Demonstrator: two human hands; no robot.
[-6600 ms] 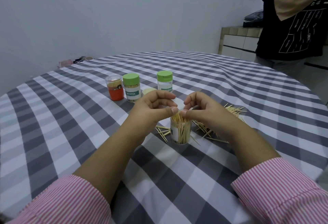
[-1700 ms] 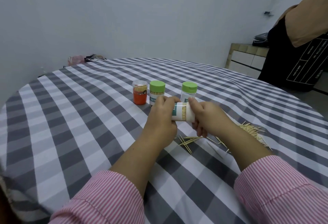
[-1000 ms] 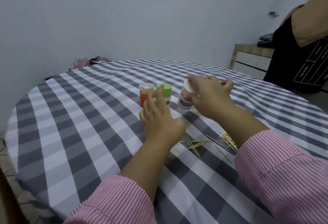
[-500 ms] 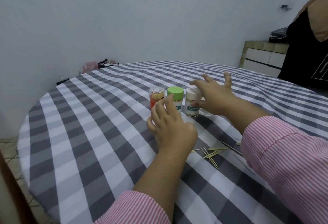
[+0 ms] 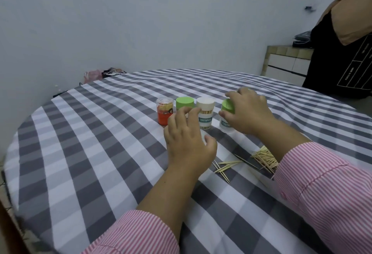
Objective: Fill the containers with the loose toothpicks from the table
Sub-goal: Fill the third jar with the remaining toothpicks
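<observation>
Green caps the container [image 5: 227, 115] that the right hand [image 5: 246, 113] grips, fingers curled round its lid and upper wall; it stands upright on the checked tablecloth [image 5: 90, 143], at the right end of a row of 4. The loose toothpicks [image 5: 261, 158] lie nearer the person than that container and to its right, just beside the right sleeve [image 5: 326, 193], most of them in a heap with their long axes running roughly from near right to far left, and a few strays [image 5: 223, 168] fanned out toward the left hand [image 5: 188, 143]. The right hand is the nearer one to the heap, so the coming move likely means drawing the gripped container back toward it and opening the lid.

The left hand hovers with fingers spread and loosely bent, holding nothing, its fingertips just in front of the white-lidded container [image 5: 205, 115], which shows toothpicks inside. Left of that stand another green-lidded container [image 5: 184, 103] and a clear-lidded orange one [image 5: 164, 113], both partly behind the left fingers. Nothing stands between the gripped container and the heap. A second person in black [image 5: 342, 52] stands at the far right.
</observation>
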